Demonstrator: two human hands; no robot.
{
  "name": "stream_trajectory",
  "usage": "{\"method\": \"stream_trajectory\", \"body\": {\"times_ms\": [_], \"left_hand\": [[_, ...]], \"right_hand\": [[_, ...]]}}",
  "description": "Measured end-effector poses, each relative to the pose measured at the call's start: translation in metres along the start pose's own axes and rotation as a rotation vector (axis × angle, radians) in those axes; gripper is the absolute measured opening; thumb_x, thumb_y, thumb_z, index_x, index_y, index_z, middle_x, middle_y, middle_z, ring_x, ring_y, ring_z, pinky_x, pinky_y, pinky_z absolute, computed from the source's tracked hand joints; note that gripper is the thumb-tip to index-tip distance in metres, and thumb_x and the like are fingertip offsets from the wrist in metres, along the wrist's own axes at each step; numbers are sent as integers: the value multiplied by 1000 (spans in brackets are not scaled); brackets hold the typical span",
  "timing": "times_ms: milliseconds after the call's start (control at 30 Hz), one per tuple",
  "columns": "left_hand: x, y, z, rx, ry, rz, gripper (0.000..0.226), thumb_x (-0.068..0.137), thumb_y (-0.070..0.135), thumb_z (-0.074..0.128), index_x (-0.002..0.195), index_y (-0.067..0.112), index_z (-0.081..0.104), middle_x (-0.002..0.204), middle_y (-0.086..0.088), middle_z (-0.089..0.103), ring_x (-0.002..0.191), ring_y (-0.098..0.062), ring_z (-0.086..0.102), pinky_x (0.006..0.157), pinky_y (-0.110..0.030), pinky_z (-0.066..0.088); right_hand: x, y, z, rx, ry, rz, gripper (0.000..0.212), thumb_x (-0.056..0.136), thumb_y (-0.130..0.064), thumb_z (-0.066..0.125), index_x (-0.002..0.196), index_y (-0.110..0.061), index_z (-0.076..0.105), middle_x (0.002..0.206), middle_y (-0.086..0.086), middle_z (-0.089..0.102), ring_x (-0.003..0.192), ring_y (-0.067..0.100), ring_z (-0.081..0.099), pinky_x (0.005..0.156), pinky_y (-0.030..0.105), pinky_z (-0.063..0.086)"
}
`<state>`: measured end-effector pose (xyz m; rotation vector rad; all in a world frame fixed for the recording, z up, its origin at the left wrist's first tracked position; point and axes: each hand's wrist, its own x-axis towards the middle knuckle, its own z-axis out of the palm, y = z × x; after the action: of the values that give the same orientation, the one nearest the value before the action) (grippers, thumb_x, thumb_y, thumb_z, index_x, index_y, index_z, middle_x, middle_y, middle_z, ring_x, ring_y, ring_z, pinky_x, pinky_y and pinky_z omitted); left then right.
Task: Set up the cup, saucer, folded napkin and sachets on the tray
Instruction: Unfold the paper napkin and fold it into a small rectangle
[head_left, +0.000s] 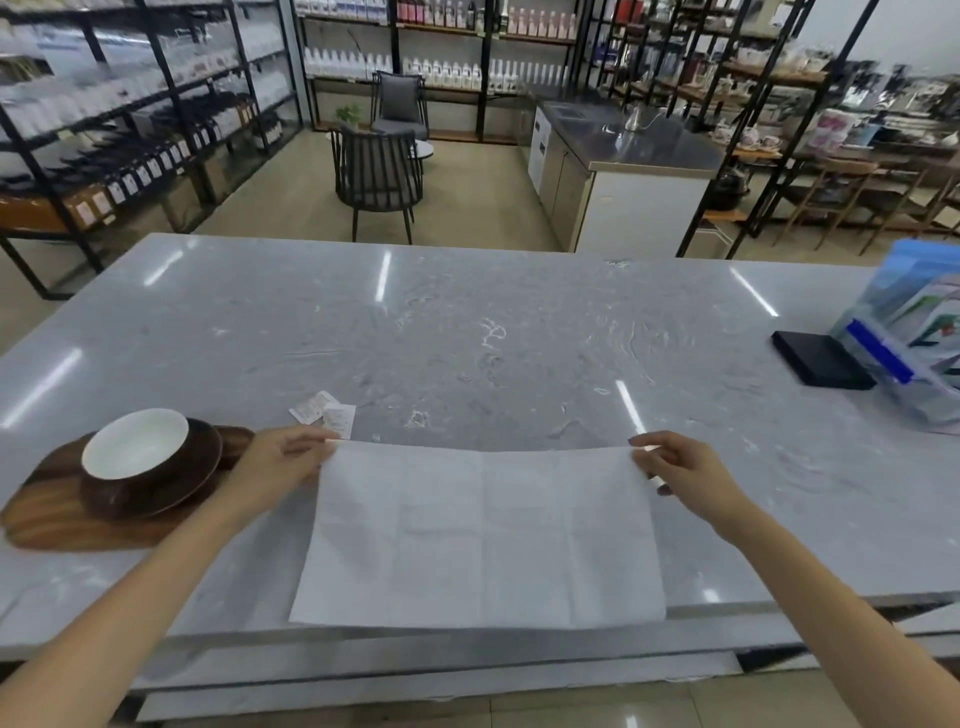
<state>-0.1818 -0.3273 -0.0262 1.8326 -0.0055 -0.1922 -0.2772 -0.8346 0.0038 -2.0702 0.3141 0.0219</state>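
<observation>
Hands (280, 460) (680, 475) pinching napkin (480, 535) corners, fingertips hidden.

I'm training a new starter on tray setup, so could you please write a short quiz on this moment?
1. True or false: the napkin is already folded.
2. Where do the sachets lie? A) on the tray B) on the counter C) in the cup
3. What does the cup rest on?

Key:
1. False; it lies spread out, the left hand and right hand pinching its far corners.
2. B, beyond the left hand.
3. The dark saucer, on the wooden tray.
</observation>
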Motion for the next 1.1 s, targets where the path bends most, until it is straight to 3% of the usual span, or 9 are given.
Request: {"method": "stream_trajectory", "body": {"times_ms": [67,200,333,533,700,800,867,967,1100], "left_hand": [[4,-12,11,215,34,18,22,90,-1,69,111,6,71,113,-18,73,94,-26,69,79,-21,52],[-18,-30,28,733,9,235,34,90,14,70,125,13,67,130,-6,65,124,-29,58,105,-37,44],[-53,-46,47,898,-189,377,54,100,48,42,149,25,46,158,11,34,152,-15,23,122,-30,19],[-80,-63,52,1089,-389,413,65,101,59,18,159,34,3,165,14,-13,153,-9,-17,125,-30,-8],[-108,-87,30,1065,-424,458,71,97,70,27,158,39,9,167,16,0,154,-2,-7,125,-26,-4],[-115,-90,22,1060,-379,561,59,99,56,40,152,29,38,162,6,30,151,-13,25,124,-32,21],[-115,-87,21,1036,-368,659,49,99,48,44,140,25,58,152,3,49,142,-17,44,115,-36,40],[-115,-81,19,960,-342,703,40,101,42,44,126,25,70,140,9,61,133,-10,53,108,-31,48],[-108,-55,9,916,-254,664,55,104,52,29,115,26,76,120,13,73,112,-5,68,95,-25,56]], "right_hand": [[10,17,17,-66,-52,128,27,98,-23,66,125,-19,66,92,5,74,86,21,69,75,36,54],[-2,36,45,-481,-53,153,56,98,-28,64,147,-13,43,128,18,59,109,33,60,93,36,47],[-52,50,85,-730,105,-123,56,99,-38,57,150,-16,44,150,17,47,136,40,44,105,50,44],[-82,50,118,-868,18,-104,63,103,-54,23,159,-26,23,167,15,19,151,33,23,117,48,31],[-98,61,108,-786,-89,-317,63,99,-67,34,155,-39,27,166,5,20,149,26,24,115,47,32],[-109,67,104,-800,-229,-476,67,94,-68,51,153,-40,34,165,0,26,147,19,28,113,38,34],[-112,66,100,-804,-251,-550,63,89,-58,66,145,-36,49,157,0,41,138,21,45,104,38,46],[-104,66,83,-793,-191,-614,57,73,-27,89,126,-24,69,132,4,64,111,25,66,83,38,57],[-87,55,50,-796,-129,-645,39,67,-16,95,103,-21,80,102,0,75,89,23,72,72,34,60]]}}
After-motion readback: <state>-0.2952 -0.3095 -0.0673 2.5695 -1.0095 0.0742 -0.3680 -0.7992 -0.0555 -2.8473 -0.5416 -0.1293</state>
